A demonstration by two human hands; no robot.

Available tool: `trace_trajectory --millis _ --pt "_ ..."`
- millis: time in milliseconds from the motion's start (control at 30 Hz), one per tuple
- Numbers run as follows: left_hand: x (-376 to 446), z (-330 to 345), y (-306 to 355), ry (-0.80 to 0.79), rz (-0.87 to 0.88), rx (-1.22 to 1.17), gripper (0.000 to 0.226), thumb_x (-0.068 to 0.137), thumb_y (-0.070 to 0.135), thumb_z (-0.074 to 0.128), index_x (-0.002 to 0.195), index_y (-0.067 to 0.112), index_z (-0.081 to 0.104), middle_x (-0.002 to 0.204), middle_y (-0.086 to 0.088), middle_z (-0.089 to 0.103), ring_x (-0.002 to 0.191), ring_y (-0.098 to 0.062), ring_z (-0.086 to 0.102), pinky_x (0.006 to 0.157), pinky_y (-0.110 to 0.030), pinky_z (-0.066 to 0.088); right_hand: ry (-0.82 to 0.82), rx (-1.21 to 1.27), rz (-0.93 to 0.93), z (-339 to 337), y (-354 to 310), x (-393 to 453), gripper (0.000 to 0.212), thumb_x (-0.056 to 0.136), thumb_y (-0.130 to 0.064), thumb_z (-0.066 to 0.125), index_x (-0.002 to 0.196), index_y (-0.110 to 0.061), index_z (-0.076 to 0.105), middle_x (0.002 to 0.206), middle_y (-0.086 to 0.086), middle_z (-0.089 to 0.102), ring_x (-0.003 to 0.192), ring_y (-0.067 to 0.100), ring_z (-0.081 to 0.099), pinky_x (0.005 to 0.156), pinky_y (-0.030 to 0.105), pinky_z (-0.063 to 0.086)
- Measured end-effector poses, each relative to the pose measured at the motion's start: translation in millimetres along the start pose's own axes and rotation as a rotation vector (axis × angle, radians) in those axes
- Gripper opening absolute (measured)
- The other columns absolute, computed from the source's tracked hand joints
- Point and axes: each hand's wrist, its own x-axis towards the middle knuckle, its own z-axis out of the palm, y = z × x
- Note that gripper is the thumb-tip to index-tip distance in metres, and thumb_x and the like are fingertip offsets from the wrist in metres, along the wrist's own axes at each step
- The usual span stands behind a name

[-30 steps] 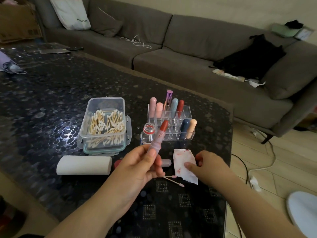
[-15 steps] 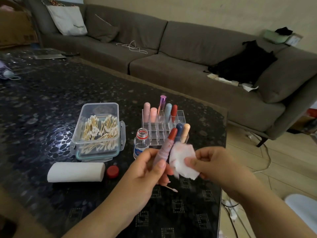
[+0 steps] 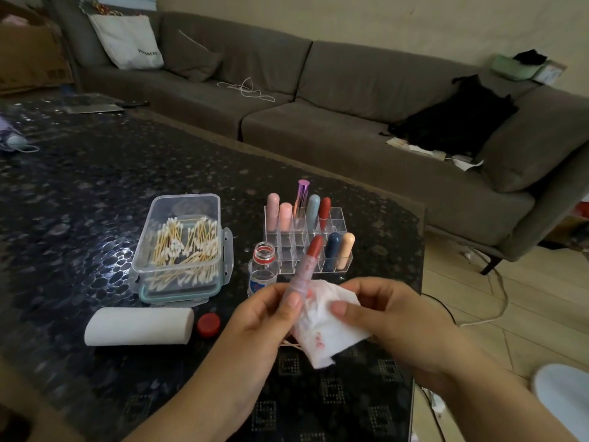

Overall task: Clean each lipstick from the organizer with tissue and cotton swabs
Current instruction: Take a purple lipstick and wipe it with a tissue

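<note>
My left hand (image 3: 261, 317) grips an uncapped lipstick (image 3: 304, 269) upright, its red tip up and its mauve barrel smeared with red. Right beside it, my right hand (image 3: 382, 314) pinches a white, red-stained tissue (image 3: 325, 330) and holds it against the barrel. Behind the hands stands the clear organizer (image 3: 336, 218) with several capped lipsticks in its slots. A clear box of cotton swabs (image 3: 183, 247) sits to the left. A used swab (image 3: 291, 344) lies on the table under the tissue.
A small open bottle (image 3: 263, 269) stands next to the organizer, its red cap (image 3: 208, 324) lying by a white tissue roll (image 3: 140, 325). The dark patterned table (image 3: 79, 202) ends on the right, above a wooden floor with cables. A grey sofa (image 3: 350, 100) runs behind.
My right hand picked the tissue up off the table and brought it against the lipstick barrel. The lipstick has stayed upright in my left hand.
</note>
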Motion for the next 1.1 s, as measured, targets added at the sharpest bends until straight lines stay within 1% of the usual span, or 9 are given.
trace_trajectory --millis 67,133,200,267,400,600,767,933,1100 --pt "0.1 0.3 2.1 0.031 0.017 -0.049 0.017 0.075 0.032 0.064 0.081 0.021 0.076 0.092 -0.006 0.073 0.091 -0.015 0.068 0.095 -0.039 0.045 0.076 0.060 -0.037 2.7 -0.2 0.6 0.023 0.068 -0.027 0.065 0.083 -0.010 0.071 0.082 0.007 0.073 0.073 0.015 0.068 0.065 0.024 0.054" --pt "-1.6 0.4 3.6 0.028 0.035 0.016 0.012 0.080 0.037 0.069 0.085 0.027 0.075 0.100 0.000 0.072 0.095 -0.014 0.068 0.097 -0.038 0.043 0.188 0.061 -0.090 4.6 -1.0 1.1 0.020 0.074 -0.028 0.065 0.083 -0.011 0.072 0.079 0.006 0.073 0.071 0.015 0.067 0.065 0.025 0.056" --pt "-3.2 -0.4 2.9 0.037 0.052 0.102 0.019 0.077 0.048 0.070 0.090 0.034 0.072 0.113 0.004 0.066 0.097 -0.010 0.066 0.100 -0.038 0.040 0.304 -0.061 -0.140 6.4 -2.7 1.4 0.010 0.081 -0.025 0.066 0.082 -0.017 0.071 0.078 0.001 0.073 0.071 0.014 0.068 0.062 0.025 0.056" --pt "-4.2 -0.6 2.8 0.065 0.063 0.120 0.023 0.071 0.051 0.063 0.088 0.036 0.070 0.111 0.004 0.065 0.091 0.000 0.065 0.096 -0.032 0.039 0.332 -0.123 -0.190 10.8 -5.1 0.4 0.006 0.084 -0.022 0.066 0.082 -0.020 0.071 0.077 -0.001 0.072 0.068 0.009 0.067 0.057 0.022 0.054" --pt "-6.7 2.7 4.3 -0.015 0.082 0.175 0.022 0.079 0.044 0.053 0.092 0.036 0.069 0.101 0.006 0.072 0.098 -0.004 0.065 0.086 -0.025 0.041 0.168 0.019 -0.199 23.6 -7.0 -1.2 0.018 0.091 -0.018 0.056 0.094 -0.020 0.073 0.084 0.001 0.074 0.073 0.013 0.069 0.059 0.021 0.052" --pt "-4.7 -2.4 -0.9 -0.012 0.095 0.184 0.027 0.080 0.054 0.057 0.100 0.039 0.068 0.100 0.000 0.071 0.103 -0.015 0.064 0.103 -0.043 0.042 -0.056 0.456 -0.068 28.3 -13.2 0.3 0.028 0.093 -0.009 0.048 0.091 -0.008 0.076 0.077 0.013 0.069 0.058 0.015 0.061 0.052 0.024 0.052" --pt "-3.7 -4.1 -2.7 -0.027 0.125 0.168 0.043 0.070 0.062 0.059 0.103 0.037 0.068 0.097 -0.003 0.068 0.099 -0.020 0.062 0.103 -0.047 0.042 -0.059 0.576 -0.060 30.3 -9.0 5.0 0.022 0.075 -0.013 0.059 0.089 -0.008 0.076 0.081 0.015 0.067 0.068 0.020 0.059 0.062 0.029 0.056" --pt "-3.9 -3.9 -1.1 -0.041 0.131 0.167 0.044 0.069 0.063 0.057 0.104 0.038 0.067 0.105 -0.009 0.068 0.105 -0.024 0.063 0.104 -0.053 0.040 -0.089 0.610 -0.014 30.6 -8.4 4.9 0.025 0.075 -0.016 0.060 0.090 -0.004 0.074 0.071 0.011 0.061 0.055 0.014 0.049 0.048 0.022 0.047" --pt "-4.8 -2.6 2.8 -0.055 0.143 0.173 0.029 0.080 0.060 0.058 0.101 0.043 0.068 0.099 0.001 0.073 0.102 -0.013 0.066 0.102 -0.045 0.043 -0.195 0.693 -0.026 31.0 -9.9 3.4 0.030 0.080 -0.008 0.053 0.100 0.002 0.072 0.064 0.009 0.053 0.048 0.007 0.047 0.047 0.017 0.047"
